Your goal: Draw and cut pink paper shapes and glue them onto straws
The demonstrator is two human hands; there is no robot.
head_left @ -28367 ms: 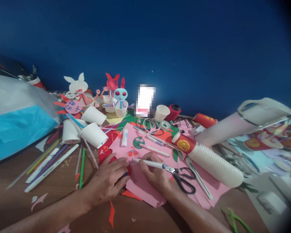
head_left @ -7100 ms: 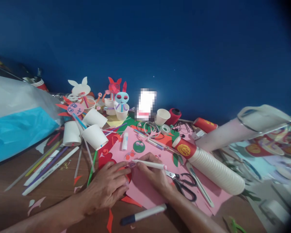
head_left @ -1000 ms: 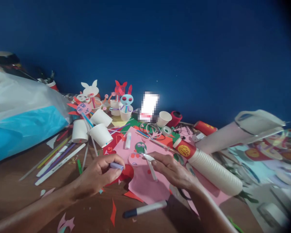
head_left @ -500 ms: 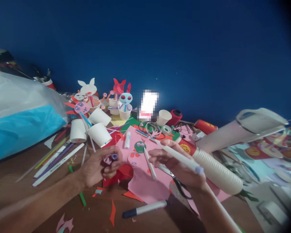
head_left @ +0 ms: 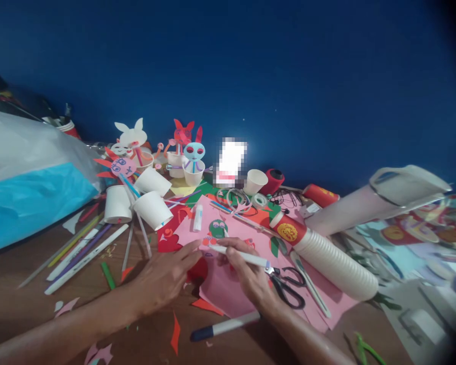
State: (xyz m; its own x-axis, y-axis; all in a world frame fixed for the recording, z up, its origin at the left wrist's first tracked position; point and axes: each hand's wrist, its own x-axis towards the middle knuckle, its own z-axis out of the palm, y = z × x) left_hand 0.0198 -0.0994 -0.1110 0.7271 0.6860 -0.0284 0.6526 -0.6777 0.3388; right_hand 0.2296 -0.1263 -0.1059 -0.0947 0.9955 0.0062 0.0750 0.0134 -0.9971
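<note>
Your right hand (head_left: pixel 249 278) clenches a white marker (head_left: pixel 239 256) on the pink paper (head_left: pixel 222 299), its tip too small to make out. Your left hand (head_left: pixel 163 279) rests open, fingers released, beside it. Black-handled scissors (head_left: pixel 285 286) sit partly hidden past your right hand.

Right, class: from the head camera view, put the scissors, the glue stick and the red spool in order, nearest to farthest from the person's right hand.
From the right hand:
1. Scissors, just to its right.
2. Glue stick, ahead and to its left.
3. Red spool, farthest, at the back by the wall.
</note>
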